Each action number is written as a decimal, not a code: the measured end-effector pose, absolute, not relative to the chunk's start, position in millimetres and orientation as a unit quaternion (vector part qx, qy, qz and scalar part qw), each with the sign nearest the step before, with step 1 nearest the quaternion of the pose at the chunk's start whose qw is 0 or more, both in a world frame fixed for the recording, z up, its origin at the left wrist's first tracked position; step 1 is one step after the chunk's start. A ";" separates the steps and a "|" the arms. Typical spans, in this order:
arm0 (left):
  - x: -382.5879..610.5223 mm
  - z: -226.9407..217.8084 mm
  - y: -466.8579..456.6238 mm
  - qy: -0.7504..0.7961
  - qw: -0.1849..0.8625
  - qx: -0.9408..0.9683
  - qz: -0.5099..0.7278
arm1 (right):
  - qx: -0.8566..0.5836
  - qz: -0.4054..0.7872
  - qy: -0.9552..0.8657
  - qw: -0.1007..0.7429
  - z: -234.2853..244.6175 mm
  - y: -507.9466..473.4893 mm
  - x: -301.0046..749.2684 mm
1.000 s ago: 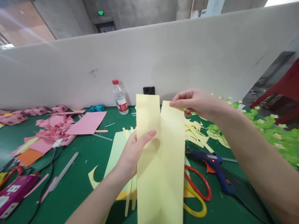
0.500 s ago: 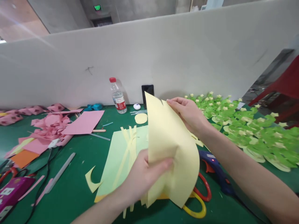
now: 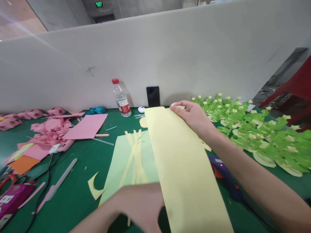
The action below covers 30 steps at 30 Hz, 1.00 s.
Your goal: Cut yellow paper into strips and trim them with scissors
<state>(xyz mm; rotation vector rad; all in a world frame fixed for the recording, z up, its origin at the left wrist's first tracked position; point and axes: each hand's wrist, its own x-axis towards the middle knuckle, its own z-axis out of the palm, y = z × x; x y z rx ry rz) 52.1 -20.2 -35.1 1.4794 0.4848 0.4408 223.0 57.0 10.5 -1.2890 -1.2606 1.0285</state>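
A long pale yellow paper strip (image 3: 184, 165) stretches from the table's back toward me, over the green mat (image 3: 80, 194). My right hand (image 3: 191, 116) pinches the strip's far end between thumb and fingers. My left hand (image 3: 141, 204) is at the near end, blurred, with its fingers closed against the strip's lower left edge. Under and left of the strip lies a light green sheet (image 3: 123, 161) with several thin yellow cut strips (image 3: 136, 152) on it.
A blue glue gun (image 3: 223, 174) lies just right of the strip. Green paper flowers (image 3: 262, 136) fill the right side. Pink paper scraps (image 3: 55, 129), a water bottle (image 3: 120, 98), a metal ruler (image 3: 63, 176) and a purple box (image 3: 12, 197) are to the left.
The yellow paper was held upright, then bent and folded over; now it lies stretched out long and low. My left hand slid down to its near end, and the scissors are now covered.
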 end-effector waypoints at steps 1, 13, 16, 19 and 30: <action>50.3 -31.4 -10.2 0.250 0.686 0.649 0.215 | -0.535 0.417 -0.530 0.508 8.5 55.3 220.8; 75.8 -25.8 17.5 0.513 0.325 0.616 0.503 | -0.524 0.390 -0.530 0.541 -8.5 29.7 216.8; 74.7 -24.6 18.0 0.513 0.305 0.620 0.509 | -0.529 0.358 -0.522 0.565 -13.3 30.1 217.6; 75.8 -24.7 18.4 0.509 0.292 0.628 0.511 | -0.527 0.337 -0.518 0.583 -16.0 29.7 216.9; 71.3 -22.5 21.0 0.536 0.215 0.623 0.528 | -0.519 0.362 -0.502 0.590 -17.3 34.8 220.1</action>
